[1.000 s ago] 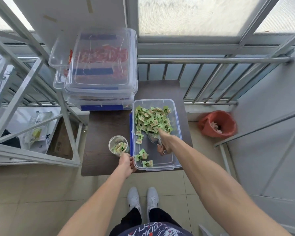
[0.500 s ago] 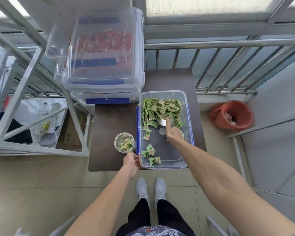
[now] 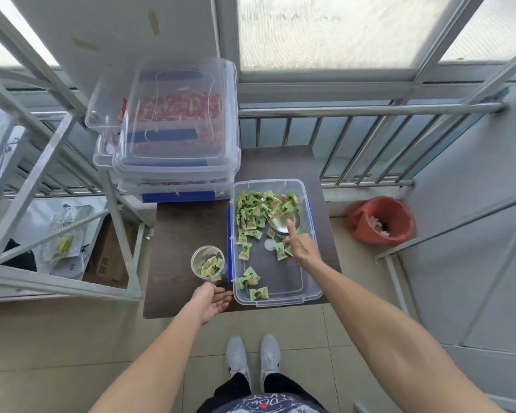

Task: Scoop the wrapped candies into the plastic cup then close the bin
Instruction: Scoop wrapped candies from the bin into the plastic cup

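Scoop [image 3: 283,223] pushed deeper into candies [image 3: 256,208]; right hand [image 3: 303,248] grips it, left hand [image 3: 212,299] open by cup [image 3: 208,261], ready to steady it.

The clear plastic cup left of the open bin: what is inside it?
The clear plastic cup holds a few green-wrapped candies, well below its rim. The exact number cannot be counted; they overlap and hide the cup's bottom.

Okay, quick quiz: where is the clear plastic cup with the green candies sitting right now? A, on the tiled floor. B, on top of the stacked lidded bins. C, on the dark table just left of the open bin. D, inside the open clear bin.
C: the clear plastic cup stands on the dark brown table, beside the left wall of the open clear plastic bin, ahead of the left hand.
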